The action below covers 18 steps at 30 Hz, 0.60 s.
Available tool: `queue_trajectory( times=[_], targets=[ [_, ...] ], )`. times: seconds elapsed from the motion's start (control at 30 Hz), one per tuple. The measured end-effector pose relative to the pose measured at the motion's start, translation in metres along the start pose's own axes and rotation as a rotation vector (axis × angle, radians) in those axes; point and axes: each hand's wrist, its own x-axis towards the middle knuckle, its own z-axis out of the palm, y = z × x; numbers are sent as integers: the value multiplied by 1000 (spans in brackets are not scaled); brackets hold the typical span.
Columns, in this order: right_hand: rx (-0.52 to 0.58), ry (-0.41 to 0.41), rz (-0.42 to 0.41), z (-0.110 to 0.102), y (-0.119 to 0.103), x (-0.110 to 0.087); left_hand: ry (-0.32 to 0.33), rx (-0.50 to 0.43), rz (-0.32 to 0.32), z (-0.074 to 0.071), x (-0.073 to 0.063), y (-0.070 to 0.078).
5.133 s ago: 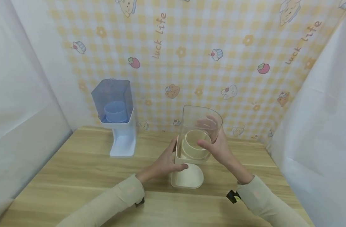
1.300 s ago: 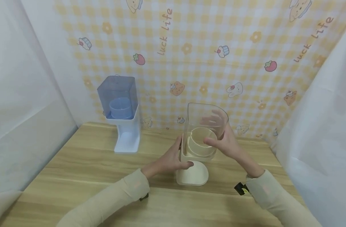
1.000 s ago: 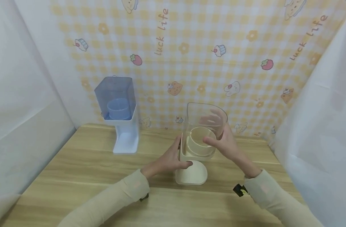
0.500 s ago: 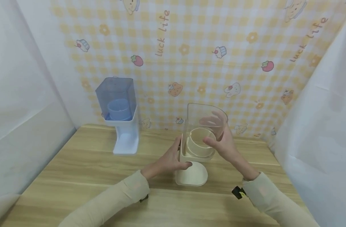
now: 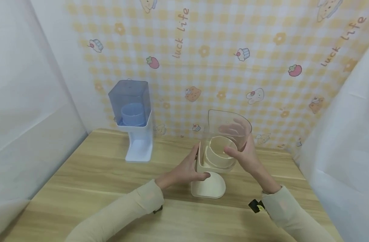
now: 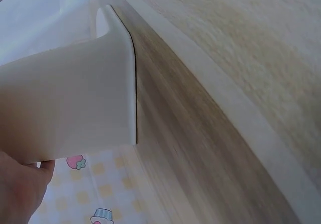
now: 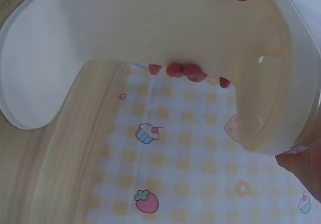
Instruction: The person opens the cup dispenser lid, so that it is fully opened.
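Head view: gripping cream-and-clear plastic dispenser (image 5: 219,169) with both hands, upright on wood-grain table (image 5: 96,188).
Holding curved cream stand column (image 7: 150,28) in left hand (image 5: 185,171), with fingertips round back edge and thumb on front; holding clear curved-wall bin (image 5: 217,122) in right hand (image 5: 245,156), with thumb on near side and fingers visible through plastic. Seen within bin: round cream plastic ring (image 5: 219,159). Also seen toward left, well apart, before yellow-checked cartoon cloth (image 5: 172,80): translucent blue boxy bin (image 5: 128,95) on white plastic stand (image 5: 139,148).
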Motion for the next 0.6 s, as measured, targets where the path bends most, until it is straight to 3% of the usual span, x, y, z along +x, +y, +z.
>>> queue_trajectory(
  times=[0.2,0.4,0.6],
  targets=[
    [-37,37,2,-2,1,-6,-5,-11,35,3,5,1],
    [-4,83,26,0,2,-4,13,-1,43,2,5,-1],
    [-20,44,39,1,-2,-1,14,-12,20,1,3,-1]
  ],
)
